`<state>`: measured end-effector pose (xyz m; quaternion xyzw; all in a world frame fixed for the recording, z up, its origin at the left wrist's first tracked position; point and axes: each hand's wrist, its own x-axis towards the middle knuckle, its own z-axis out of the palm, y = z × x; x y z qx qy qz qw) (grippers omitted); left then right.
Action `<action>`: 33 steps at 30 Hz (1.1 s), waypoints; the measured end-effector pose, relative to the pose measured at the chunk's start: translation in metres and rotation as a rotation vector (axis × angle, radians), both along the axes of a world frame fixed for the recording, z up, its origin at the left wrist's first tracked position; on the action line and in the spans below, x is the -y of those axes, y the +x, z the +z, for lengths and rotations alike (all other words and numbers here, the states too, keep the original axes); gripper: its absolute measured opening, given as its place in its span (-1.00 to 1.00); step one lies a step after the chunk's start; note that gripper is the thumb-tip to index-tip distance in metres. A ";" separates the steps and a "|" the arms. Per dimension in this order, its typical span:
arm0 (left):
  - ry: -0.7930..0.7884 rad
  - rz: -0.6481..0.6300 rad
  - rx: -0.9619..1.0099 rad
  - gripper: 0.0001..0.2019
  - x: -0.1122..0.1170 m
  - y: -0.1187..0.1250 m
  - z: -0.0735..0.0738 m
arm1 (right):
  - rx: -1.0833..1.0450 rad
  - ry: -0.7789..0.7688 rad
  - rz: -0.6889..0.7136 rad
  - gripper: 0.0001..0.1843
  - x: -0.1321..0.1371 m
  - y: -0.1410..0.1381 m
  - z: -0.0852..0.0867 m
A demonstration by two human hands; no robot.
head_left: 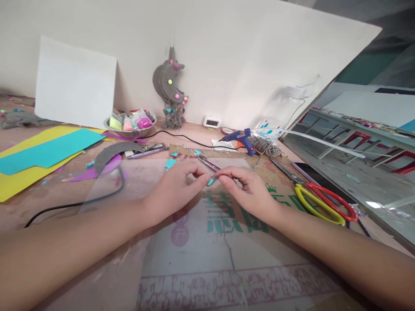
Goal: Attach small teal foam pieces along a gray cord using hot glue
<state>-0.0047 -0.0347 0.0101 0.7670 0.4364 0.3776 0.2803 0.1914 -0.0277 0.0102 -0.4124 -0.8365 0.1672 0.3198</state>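
Observation:
Between the fingertips of both my hands is a small turquoise piece point(211, 181), perhaps foam sheet or clay. My left hand point(181, 188) is closed in a pinch at its left side. From the right, my right hand point(246, 188) pinches at it too, thumb and forefinger together. Just beyond my fingers lies a thin pointed tool with a pinkish handle point(212, 165), partly hidden by my right hand. Cut turquoise pieces point(170, 163) rest past my left hand. Below both hands a clear plastic sheet point(194, 255) covers printed cardboard.
Scissors point(319, 201) and a phone point(324, 179) lie on the right. A blue glue gun point(241, 140) stands behind grey yarn point(266, 146). At left are turquoise sheet point(55, 149), yellow sheet point(19, 188) and a black cable point(55, 208). A bowl of bagged clay point(131, 129) sits behind.

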 end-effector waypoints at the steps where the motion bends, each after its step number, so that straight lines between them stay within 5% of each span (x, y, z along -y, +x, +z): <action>1: -0.020 0.008 0.002 -0.77 0.000 0.000 0.000 | -0.001 -0.017 0.002 -0.78 0.000 0.000 0.000; 22: -0.345 -0.017 0.055 -0.73 -0.001 0.001 -0.007 | 0.037 -0.080 0.059 -0.75 -0.001 -0.002 0.002; 29: -0.325 -0.027 0.050 -0.74 -0.001 0.001 -0.004 | -0.006 -0.223 -0.005 -0.75 -0.003 -0.005 0.002; 33: -0.172 -0.044 0.051 -0.70 -0.005 0.001 -0.006 | -0.090 -0.257 -0.035 -0.74 -0.007 -0.003 -0.002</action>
